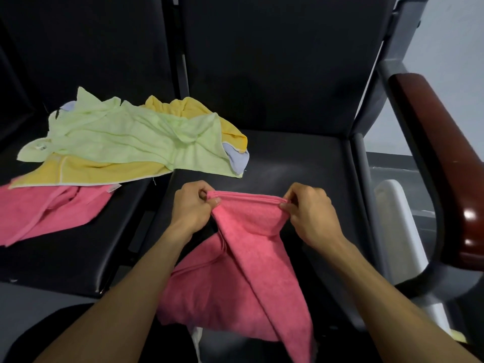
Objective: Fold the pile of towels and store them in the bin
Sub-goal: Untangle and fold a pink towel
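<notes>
Head view: both forearms reach forward over the seat (301,158); left hand (191,205) and right hand (309,209) pinch the pink towel's (243,258) top corners, fingers curled.

Waiting-room or office-like seating area, row of joined black padded vinyl seats (288,158) with tall backrests, grey metal frame (362,163), glossy dark red wooden armrest (440,158), plain white wall (455,48)

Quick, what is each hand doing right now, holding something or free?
Left hand: closed, pinching the left end of the pink towel at its top edge.
Right hand: closed, pinching the right end of the same edge.
</notes>
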A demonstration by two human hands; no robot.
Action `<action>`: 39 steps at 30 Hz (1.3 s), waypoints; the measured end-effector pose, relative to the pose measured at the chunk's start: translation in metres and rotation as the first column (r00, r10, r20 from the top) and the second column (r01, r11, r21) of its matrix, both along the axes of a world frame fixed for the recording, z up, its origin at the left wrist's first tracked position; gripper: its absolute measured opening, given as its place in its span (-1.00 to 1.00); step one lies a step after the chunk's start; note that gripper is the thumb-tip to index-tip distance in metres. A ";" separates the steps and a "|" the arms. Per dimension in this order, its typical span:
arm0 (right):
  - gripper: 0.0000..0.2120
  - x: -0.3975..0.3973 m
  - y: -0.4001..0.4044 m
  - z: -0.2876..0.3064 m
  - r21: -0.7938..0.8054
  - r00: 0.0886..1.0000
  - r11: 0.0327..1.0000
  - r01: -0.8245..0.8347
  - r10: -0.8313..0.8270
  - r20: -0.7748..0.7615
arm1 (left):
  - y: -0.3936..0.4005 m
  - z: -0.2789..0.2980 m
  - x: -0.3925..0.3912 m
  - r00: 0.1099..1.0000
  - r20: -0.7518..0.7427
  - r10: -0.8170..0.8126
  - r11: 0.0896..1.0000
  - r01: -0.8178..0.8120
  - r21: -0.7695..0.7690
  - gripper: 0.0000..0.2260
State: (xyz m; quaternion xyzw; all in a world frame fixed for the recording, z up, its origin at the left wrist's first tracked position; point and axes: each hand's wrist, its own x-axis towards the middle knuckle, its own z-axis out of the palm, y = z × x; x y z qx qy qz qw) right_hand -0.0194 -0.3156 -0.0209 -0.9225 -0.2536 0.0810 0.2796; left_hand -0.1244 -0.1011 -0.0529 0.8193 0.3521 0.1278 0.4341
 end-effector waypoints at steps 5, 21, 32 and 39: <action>-0.82 -0.002 -0.015 0.015 0.228 0.999 0.973 0.048 -0.043 -0.024 | -0.011 0.024 -0.004 0.994 0.109 0.027 1.000 -0.026 -0.014 -0.84; -0.89 -0.070 -0.059 0.211 0.560 0.985 0.828 -0.023 -0.077 0.153 | -0.056 0.229 -0.071 0.874 0.486 0.013 0.999 0.007 -0.039 -0.92; -0.86 -0.097 -0.073 0.271 0.497 0.963 0.864 -0.076 -0.066 0.262 | -0.065 0.292 -0.091 0.877 0.479 0.018 0.997 -0.053 0.059 -0.93; -0.89 -0.104 -0.082 0.266 0.565 0.978 0.824 -0.034 -0.089 0.190 | -0.074 0.290 -0.094 0.879 0.476 0.017 0.996 -0.057 0.070 -0.85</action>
